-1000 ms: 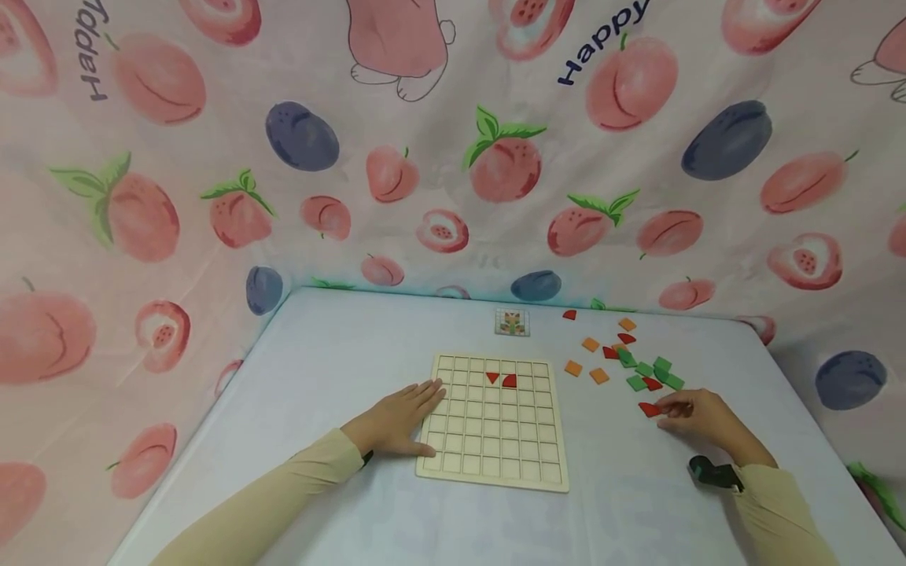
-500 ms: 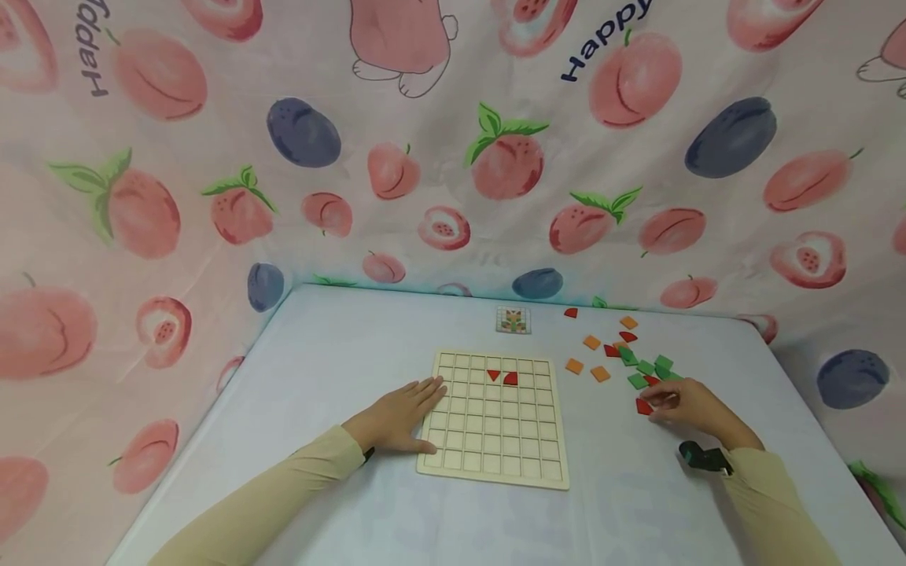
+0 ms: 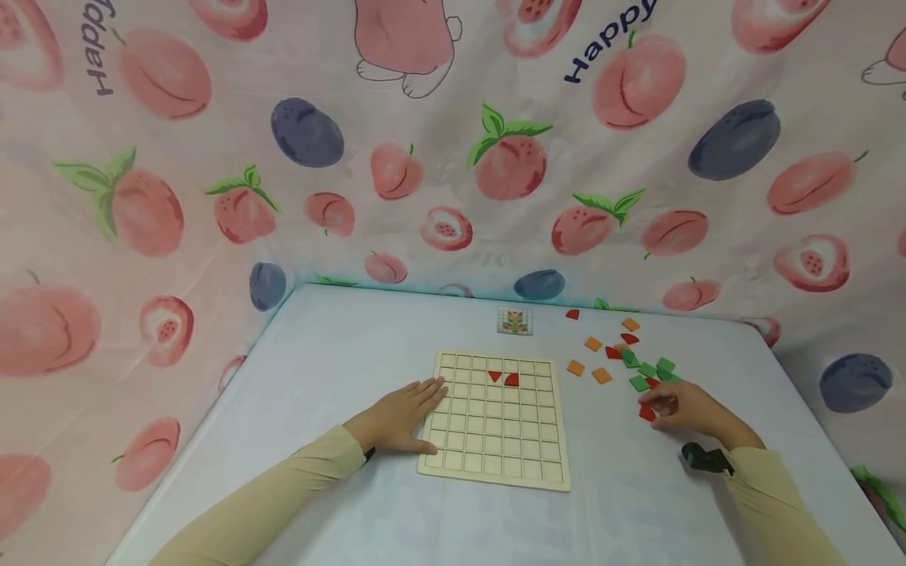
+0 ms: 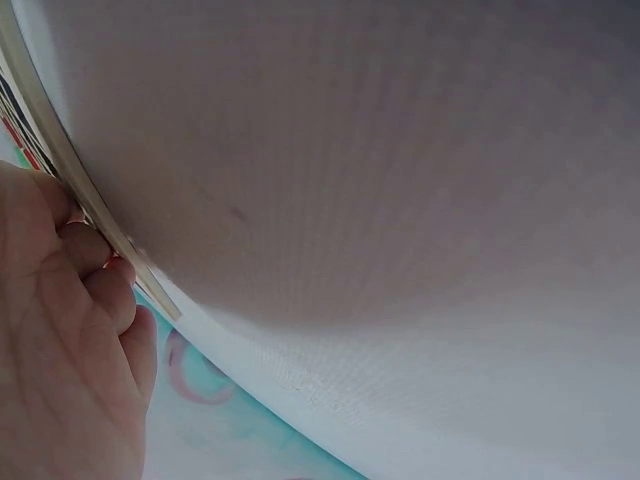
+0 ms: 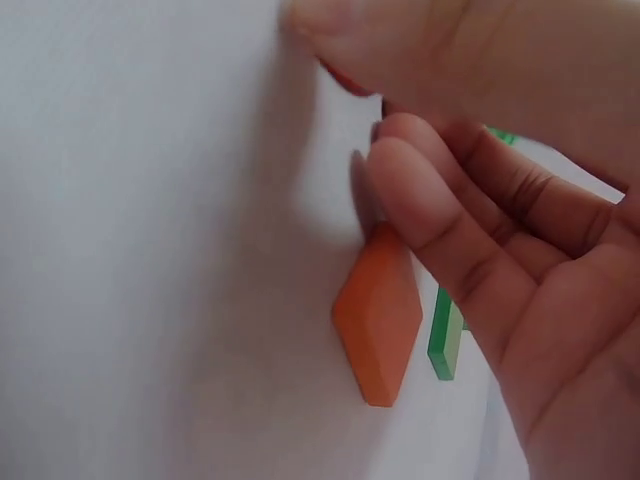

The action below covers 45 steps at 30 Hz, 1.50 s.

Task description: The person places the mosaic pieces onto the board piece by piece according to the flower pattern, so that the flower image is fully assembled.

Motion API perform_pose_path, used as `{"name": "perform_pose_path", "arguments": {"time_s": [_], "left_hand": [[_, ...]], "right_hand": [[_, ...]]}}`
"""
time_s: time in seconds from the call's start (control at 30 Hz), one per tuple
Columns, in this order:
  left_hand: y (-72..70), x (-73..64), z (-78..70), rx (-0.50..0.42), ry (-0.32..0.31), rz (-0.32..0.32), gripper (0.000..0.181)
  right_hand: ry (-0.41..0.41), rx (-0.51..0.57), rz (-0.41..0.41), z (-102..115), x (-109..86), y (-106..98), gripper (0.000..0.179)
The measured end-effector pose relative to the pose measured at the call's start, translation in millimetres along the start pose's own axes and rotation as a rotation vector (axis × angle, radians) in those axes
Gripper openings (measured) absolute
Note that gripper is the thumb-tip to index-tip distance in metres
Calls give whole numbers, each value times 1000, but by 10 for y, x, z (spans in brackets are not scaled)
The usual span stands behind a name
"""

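Note:
My left hand [image 3: 396, 417] rests spread on the left edge of a square pale wooden grid board [image 3: 493, 440]; its fingertips overlap the rim. In the left wrist view, the board's edge [image 4: 85, 190] runs just past the fingers. A red triangle [image 3: 495, 376] and a red quarter-circle piece [image 3: 512, 380] lie in neighbouring upper cells. To the right of the board, my right hand [image 3: 690, 409] pinches a small red piece [image 3: 647, 413] between thumb and fingers. The thumb mostly hides it in the right wrist view, where an orange-red flat piece [image 5: 378, 320] lies below the fingers.
Beyond my right hand lie several green tiles [image 3: 647, 369], orange tiles [image 3: 593, 343] and red pieces [image 3: 629, 339]. A small pattern card [image 3: 514, 321] is behind the board. Fruit-print cloth hangs along the white table's back and left sides.
My right hand has shifted slightly left and closer to the loose tiles, and the pinched red piece shows a broader side. My left hand stays on the board.

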<state>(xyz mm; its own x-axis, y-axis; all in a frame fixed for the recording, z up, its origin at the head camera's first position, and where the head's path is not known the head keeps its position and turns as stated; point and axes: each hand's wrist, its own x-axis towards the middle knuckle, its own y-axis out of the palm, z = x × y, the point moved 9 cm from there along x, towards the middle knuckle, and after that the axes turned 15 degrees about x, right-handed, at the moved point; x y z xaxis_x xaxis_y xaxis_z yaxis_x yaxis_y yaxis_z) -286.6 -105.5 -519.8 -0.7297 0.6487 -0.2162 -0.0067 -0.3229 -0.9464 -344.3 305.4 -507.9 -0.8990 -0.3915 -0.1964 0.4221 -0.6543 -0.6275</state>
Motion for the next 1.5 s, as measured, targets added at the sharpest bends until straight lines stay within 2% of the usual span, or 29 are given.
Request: {"name": "perform_pose_path", "arguments": {"time_s": [0.4,0.67,0.83,1.23,1.5], "left_hand": [[19,-26,-15,-9,0,1,101],[21,-28,-23,-5,3,4,100],[39,-32,-12,0,-4,8,100],[15,-21,-2,22,-4,13,101],[5,-10,1,5,-6,19,102]], "right_hand": [[-4,24,4,-34,-40,38,33],[-19,17,-13,-40,-11,81,37],[-9,5,-33,-40,53,94,37],[-120,-11,-60,121,257,154,32],[-150,1,-64,196,376,194,33]]}}
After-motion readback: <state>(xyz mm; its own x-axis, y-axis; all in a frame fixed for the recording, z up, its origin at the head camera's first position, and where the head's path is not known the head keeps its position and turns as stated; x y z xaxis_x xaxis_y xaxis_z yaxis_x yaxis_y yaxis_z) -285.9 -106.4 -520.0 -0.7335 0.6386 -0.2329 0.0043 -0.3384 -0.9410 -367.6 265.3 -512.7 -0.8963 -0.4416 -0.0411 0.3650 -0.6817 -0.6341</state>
